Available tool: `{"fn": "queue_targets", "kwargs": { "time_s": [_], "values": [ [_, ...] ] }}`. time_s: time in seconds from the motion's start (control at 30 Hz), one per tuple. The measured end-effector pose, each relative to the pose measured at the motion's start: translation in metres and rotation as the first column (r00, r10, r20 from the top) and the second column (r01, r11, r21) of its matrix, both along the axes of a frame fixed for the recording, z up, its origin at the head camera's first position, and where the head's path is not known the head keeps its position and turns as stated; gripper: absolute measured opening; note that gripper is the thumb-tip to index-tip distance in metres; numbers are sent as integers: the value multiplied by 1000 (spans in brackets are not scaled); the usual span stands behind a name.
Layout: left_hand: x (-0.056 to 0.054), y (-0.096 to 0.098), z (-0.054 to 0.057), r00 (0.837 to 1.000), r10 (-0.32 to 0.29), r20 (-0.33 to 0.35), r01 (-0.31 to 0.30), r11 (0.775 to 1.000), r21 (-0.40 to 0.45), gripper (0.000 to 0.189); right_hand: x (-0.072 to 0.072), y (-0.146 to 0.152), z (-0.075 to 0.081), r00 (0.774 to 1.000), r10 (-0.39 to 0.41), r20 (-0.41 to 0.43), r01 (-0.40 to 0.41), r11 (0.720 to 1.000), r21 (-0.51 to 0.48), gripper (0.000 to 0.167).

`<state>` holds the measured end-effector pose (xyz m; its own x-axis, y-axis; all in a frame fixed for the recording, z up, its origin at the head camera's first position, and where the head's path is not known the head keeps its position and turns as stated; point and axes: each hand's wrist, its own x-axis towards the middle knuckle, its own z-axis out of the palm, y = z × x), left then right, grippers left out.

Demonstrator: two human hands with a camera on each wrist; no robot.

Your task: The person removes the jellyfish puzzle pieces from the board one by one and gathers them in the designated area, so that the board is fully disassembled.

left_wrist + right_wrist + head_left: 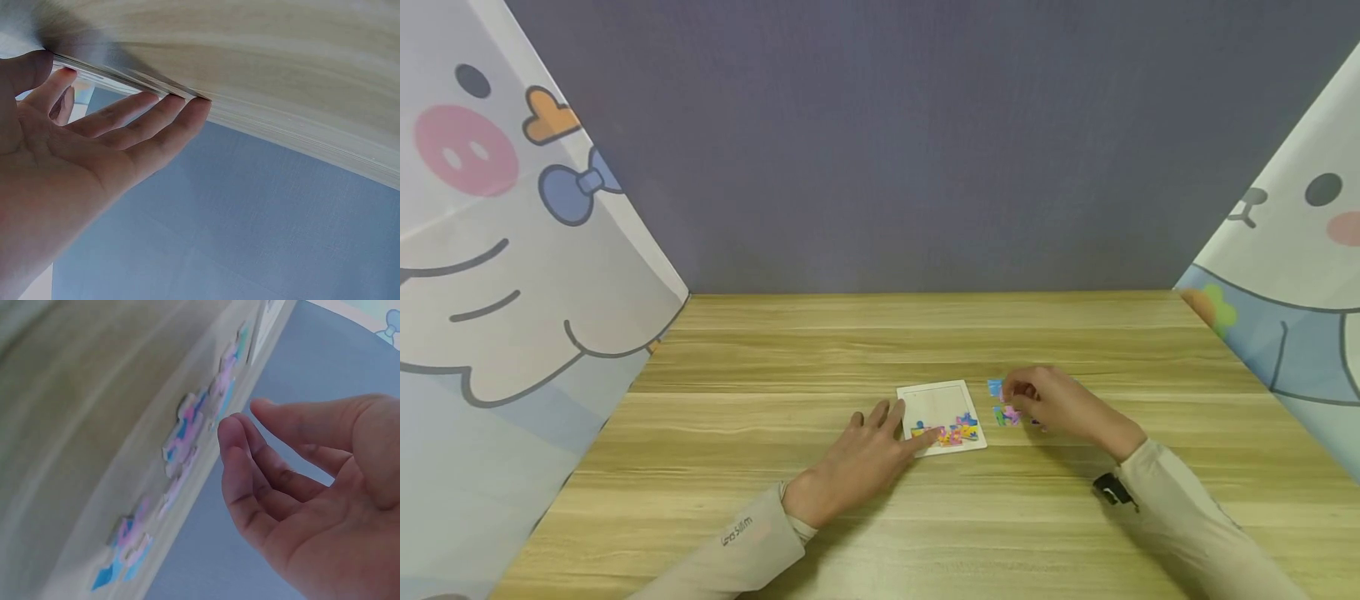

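A small white-framed puzzle tray (931,407) lies on the table, with several joined, colourful jigsaw pieces (955,435) along its near side. My left hand (861,462) spreads across the tray's left corner; its thumb touches the pieces inside and the other fingertips rest at the left edge. Right of the tray lie several loose jigsaw pieces (1009,417) in pink, blue and green. Above them hovers my right hand (1067,404), fingers bent. The right wrist view has a gap between thumb and fingertips (232,434), nothing visible in it, and loose pieces (185,428) flat on the table.
The wood-grain table (760,350) ends at a grey panel (880,150) behind. Cartoon-printed panels (512,333) stand on both sides. A black device (1112,489) sits at the right sleeve's cuff.
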<state>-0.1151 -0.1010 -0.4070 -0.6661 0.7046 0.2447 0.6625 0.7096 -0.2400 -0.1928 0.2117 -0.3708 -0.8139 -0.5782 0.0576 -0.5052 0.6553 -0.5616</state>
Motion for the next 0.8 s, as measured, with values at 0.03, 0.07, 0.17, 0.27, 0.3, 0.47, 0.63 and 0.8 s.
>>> {"fn": "queue_targets", "kwargs": {
  "time_s": [0.03, 0.07, 0.17, 0.27, 0.3, 0.47, 0.63, 0.8],
  "values": [
    [0, 0, 0, 1000, -2, -1, 2, 1000, 4, 48, 0, 0, 1, 1000, -4, -19, 4, 1000, 5, 8],
    [0, 0, 0, 1000, -3, 1, 3, 1000, 5, 48, 0, 0, 2, 999, -9, -39, 10, 1000, 9, 7],
    [0, -1, 1, 1000, -1, 15, 1, 1000, 4, 48, 0, 0, 4, 996, -10, -91, 12, 1000, 16, 6],
    [1, 0, 3, 999, 9, 38, -8, 1000, -5, 49, 0, -1, 5, 995, -8, -103, 11, 1000, 27, 7],
    [1, 0, 3, 999, 10, 41, -10, 1000, -5, 48, 0, -1, 5, 995, -11, -102, 14, 999, 29, 8],
    [1, 0, 2, 1000, -4, 9, 3, 1000, 10, 47, 0, -1, 7, 990, -99, -99, 100, 995, 5, 19],
    [0, 0, 2, 1000, -7, 3, 7, 1000, 12, 47, 1, -3, 9, 981, -124, -149, 122, 992, -17, 21],
    [1, -1, 1, 999, 12, 30, -12, 1000, 0, 48, 2, -11, 8, 979, -78, -186, 77, 997, -8, 21]
  ]
}}
